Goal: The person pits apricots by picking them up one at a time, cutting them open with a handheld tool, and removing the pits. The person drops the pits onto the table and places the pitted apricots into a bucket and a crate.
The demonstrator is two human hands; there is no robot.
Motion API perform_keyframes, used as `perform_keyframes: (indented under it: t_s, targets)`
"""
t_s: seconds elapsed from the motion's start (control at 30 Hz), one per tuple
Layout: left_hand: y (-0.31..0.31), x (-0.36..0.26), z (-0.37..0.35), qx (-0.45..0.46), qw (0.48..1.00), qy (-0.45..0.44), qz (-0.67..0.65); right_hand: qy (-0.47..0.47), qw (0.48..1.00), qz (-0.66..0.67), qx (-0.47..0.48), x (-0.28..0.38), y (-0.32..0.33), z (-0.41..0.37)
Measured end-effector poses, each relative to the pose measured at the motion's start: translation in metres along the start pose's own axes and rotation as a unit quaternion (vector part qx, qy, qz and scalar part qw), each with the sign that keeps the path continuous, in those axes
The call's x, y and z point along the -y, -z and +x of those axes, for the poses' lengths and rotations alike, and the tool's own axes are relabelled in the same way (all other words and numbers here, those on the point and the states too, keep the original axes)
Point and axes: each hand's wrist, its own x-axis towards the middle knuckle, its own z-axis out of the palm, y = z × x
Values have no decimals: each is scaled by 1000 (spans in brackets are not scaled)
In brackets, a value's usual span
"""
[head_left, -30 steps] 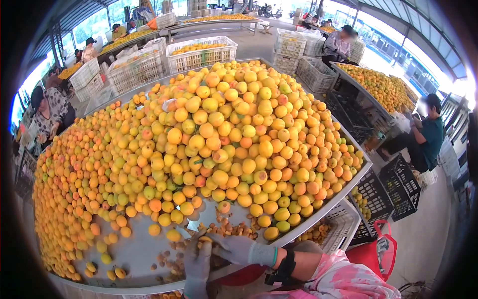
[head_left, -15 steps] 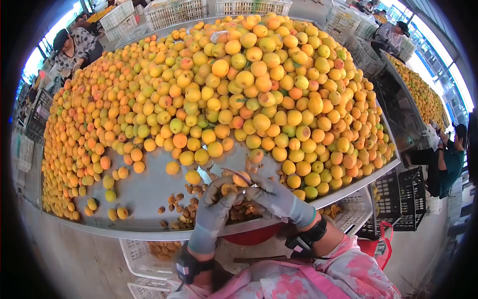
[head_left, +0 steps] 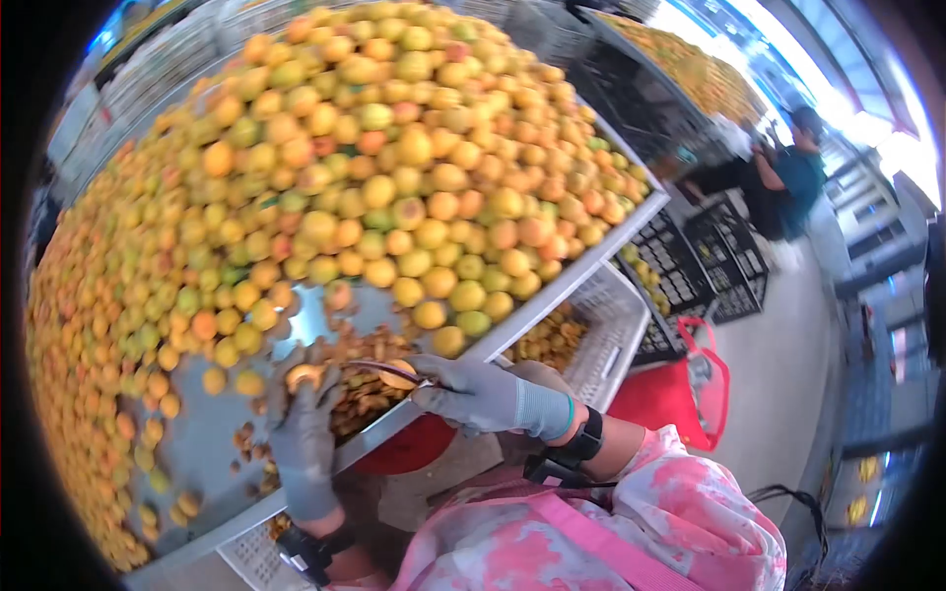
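My left hand (head_left: 304, 433), in a grey glove, is closed on an apricot half (head_left: 304, 375) at the table's near edge. To its right, my gloved right hand (head_left: 478, 396) grips a thin, dark, knife-like tool (head_left: 370, 366) pointing left. Another apricot piece (head_left: 398, 374) sits at the fingers of that hand, against the tool. Beneath and between both hands lies a heap of brown pits and scraps (head_left: 372, 347). Whole apricots (head_left: 394, 187) are piled high on the metal table (head_left: 212, 433) beyond. Blur hides the exact finger grip.
The table's raised metal rim (head_left: 552, 286) runs close under my wrists. A white crate (head_left: 616, 330) with apricot pieces stands beside it, next to black crates (head_left: 680, 281). There is a red bag (head_left: 670, 399) on the floor. A co-worker (head_left: 788, 177) sits at the upper right.
The view has swung to the right, so the pile now sits further left. My hands have moved apart; the apricot pieces are now separate, one at each hand.
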Motion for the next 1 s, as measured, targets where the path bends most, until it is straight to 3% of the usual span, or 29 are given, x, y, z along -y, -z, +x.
perform_keyframes:
  t_s: [0.03,0.1,0.13,0.27,0.33,0.4,0.47,0.5,0.53,0.6,0.63,0.7,0.77,0.87,0.93,1.0]
  targets:
    - [1,1,-1,7,1000,10,1,-3,1000,6,-18,-14,7,-10]
    - [1,5,-1,11,1000,18,6,149,977,-100,-119,-50,18,-22]
    - [3,9,0,9,1000,16,6,151,977,-96,-118,-45,21,-35]
    - [2,13,2,6,1000,26,-8,-95,979,45,-177,-48,54,-103]
    - [4,19,6,13,999,38,-13,-202,955,5,-219,-44,68,-125]
    - [2,23,9,25,999,28,-7,-167,941,-160,-246,-54,81,-141]
    - [7,35,10,6,1000,-1,27,-147,862,-365,-318,-84,97,-151]
    - [3,33,10,23,999,22,2,-204,852,-358,-322,-70,98,-148]
    - [1,30,11,40,998,44,-22,-111,873,-342,-330,-60,97,-144]
    - [0,24,10,45,998,36,-7,-169,919,-49,-352,-13,78,-125]
    - [-2,23,9,71,997,40,3,-166,923,-54,-342,-8,72,-111]
    - [-5,20,8,69,997,44,-16,63,941,38,-330,4,58,-82]
    - [-6,24,9,77,995,45,-53,179,926,113,-312,23,35,-45]
    - [-6,28,11,61,993,61,-86,257,900,187,-298,49,-1,5]
    - [-7,25,10,56,994,67,-67,333,852,278,-292,53,-22,42]
    - [-7,24,10,61,993,92,-31,378,831,265,-311,64,-39,68]
